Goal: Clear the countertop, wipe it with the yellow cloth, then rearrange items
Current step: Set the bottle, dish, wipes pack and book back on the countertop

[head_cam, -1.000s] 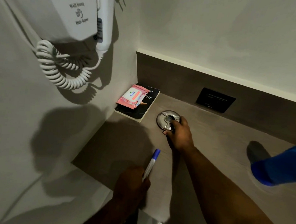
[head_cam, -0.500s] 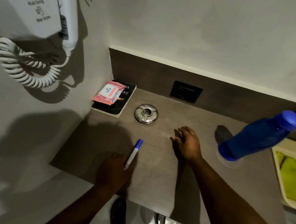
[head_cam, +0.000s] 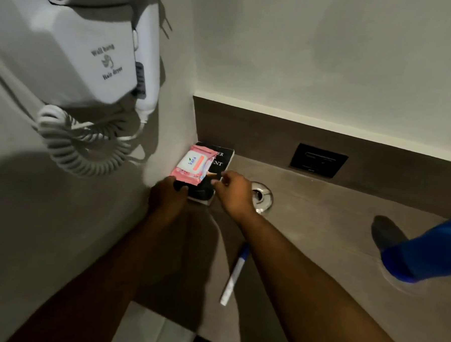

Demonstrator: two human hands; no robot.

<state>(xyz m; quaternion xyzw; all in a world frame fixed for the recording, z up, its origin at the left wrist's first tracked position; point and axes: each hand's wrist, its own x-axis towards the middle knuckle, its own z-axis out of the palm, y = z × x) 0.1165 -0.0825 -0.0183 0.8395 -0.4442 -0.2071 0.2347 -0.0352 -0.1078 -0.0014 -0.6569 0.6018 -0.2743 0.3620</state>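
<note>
A black book lies in the back left corner of the grey countertop, with a pink wipes packet on top of it. My left hand grips the book's near left corner. My right hand pinches the book's near right edge with curled fingers. A white pen with a blue cap lies loose on the counter between my forearms. A round metal ashtray sits just right of my right hand.
A blue bottle stands at the right edge of view. A white wall-hung hair dryer with a coiled cord hangs on the left wall above the corner. A black socket plate sits in the backsplash.
My left hand has let go of the pen, which now lies on the counter. Both hands have moved to the back left corner and taken hold of the book.
</note>
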